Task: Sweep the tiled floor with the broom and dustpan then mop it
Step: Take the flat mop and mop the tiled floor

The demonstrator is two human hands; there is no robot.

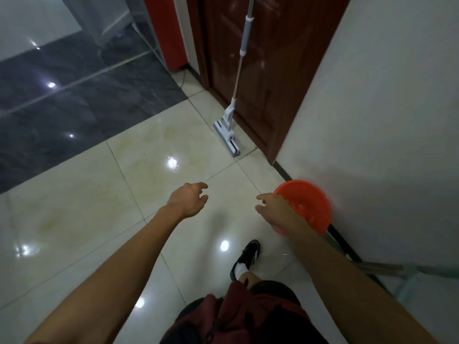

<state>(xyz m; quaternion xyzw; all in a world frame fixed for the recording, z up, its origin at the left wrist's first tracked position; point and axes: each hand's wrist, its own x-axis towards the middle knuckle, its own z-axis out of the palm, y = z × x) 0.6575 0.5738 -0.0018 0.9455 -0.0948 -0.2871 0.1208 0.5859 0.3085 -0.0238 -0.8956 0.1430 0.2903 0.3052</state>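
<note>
We reach forward with both hands empty, and the risks lie underfoot and ahead. The cream tiled floor [82, 202] shines with glare spots and looks wet or at least slick, so our shoe [246, 258] could slip as we step. The mop [231, 120] only leans against the brown door [273, 70], its flat head resting on the tile at the door's foot, so a clumsy bump on the pole would likely send it sliding down. Our left hand [190, 199] hangs with fingers loosely curled around nothing, and our right hand [274, 208] is likewise relaxed and free. The mop stands well ahead of both hands, slightly nearer the right. An orange basin [310, 204] sits just beyond the right hand by the white wall [385, 108], easy to knock.
</note>
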